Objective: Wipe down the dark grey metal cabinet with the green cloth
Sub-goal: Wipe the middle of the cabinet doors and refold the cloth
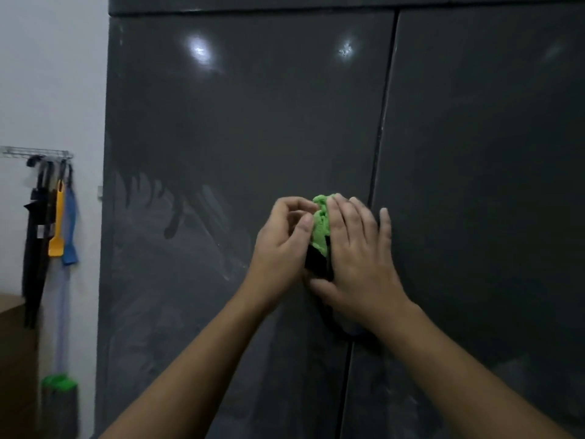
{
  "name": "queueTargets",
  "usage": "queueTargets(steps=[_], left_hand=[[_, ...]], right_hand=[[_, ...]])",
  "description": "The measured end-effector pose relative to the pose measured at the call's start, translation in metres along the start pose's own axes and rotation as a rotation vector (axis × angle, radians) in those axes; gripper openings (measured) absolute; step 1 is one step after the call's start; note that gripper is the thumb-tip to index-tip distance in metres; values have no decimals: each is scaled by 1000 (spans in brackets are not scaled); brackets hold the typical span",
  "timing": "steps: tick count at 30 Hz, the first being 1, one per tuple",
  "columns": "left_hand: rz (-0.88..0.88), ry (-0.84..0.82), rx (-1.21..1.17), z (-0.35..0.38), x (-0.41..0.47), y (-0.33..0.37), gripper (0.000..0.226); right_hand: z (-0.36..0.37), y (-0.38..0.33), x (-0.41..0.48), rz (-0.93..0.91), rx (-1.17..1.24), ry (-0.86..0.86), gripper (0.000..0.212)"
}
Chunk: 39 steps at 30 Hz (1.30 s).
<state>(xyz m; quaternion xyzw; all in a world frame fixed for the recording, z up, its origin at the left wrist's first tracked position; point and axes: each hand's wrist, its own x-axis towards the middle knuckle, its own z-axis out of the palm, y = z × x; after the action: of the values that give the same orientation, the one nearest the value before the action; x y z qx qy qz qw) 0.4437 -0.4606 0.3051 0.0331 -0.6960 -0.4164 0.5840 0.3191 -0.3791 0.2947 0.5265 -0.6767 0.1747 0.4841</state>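
Note:
The dark grey metal cabinet (pixel 240 128) fills the view, its two doors meeting at a vertical seam right of centre. Damp streaks and smears show on the left door. A bunched green cloth (pixel 320 224) lies against the left door beside the seam. My right hand (pixel 354 258) lies flat over the cloth with straight fingers, pressing it to the door. My left hand (pixel 281 245) is curled at the cloth's left edge, thumb and fingers pinching it. A dark patch shows under the cloth between my hands; I cannot tell what it is.
A white wall (pixel 53 74) stands left of the cabinet. On it a metal rack (pixel 36 152) holds hanging tools, among them a yellow scraper (pixel 57 226) and a blue one (pixel 69 229). A green-topped broom head (pixel 59 384) and a brown box (pixel 15 343) sit low on the left.

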Motion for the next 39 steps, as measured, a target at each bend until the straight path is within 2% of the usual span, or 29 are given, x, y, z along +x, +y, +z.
queueTargets(steps=[2, 4, 6, 9, 12, 15, 17, 19, 22, 24, 27, 32, 34, 36, 39], left_hand=[[16, -139, 35, -15, 10, 5, 16], [48, -148, 93, -36, 21, 7, 27], [72, -21, 201, -62, 30, 5, 35], [91, 198, 344, -98, 38, -4, 34], [148, 243, 585, -113, 39, -14, 38], [206, 196, 951, -112, 33, -23, 50], [204, 121, 1068, -113, 34, -27, 55], [209, 52, 1072, -121, 40, -35, 56], [245, 19, 1002, -134, 50, -45, 55], [266, 20, 942, -138, 54, -51, 52], [301, 6, 878, -146, 55, -60, 52], [406, -155, 908, -186, 56, -74, 62], [426, -169, 924, -204, 60, -76, 64], [405, -156, 917, -219, 65, -76, 66], [367, -130, 886, -232, 69, -79, 69]], right_hand=[[4, 5, 4, 5, -21, 91, 93], [8, 7, 9, -42, 2, 182, 78], [13, 1, 16, -75, 74, 251, 68], [22, -11, 24, -119, 111, 317, 59], [30, -15, 21, -238, 96, 300, 52], [42, -22, 10, -415, 94, 198, 55], [45, -21, 9, -478, 110, 148, 59], [38, -15, 19, -428, 163, 195, 56], [21, -11, 39, -122, 273, 354, 49], [22, -25, 43, -55, 213, 388, 46], [42, -58, 33, -184, 137, 305, 44], [71, -86, 0, -446, 56, 57, 54], [67, -82, 3, -488, 45, 58, 50], [55, -73, 17, -400, 96, 160, 41], [38, -68, 46, -78, 173, 357, 37]])
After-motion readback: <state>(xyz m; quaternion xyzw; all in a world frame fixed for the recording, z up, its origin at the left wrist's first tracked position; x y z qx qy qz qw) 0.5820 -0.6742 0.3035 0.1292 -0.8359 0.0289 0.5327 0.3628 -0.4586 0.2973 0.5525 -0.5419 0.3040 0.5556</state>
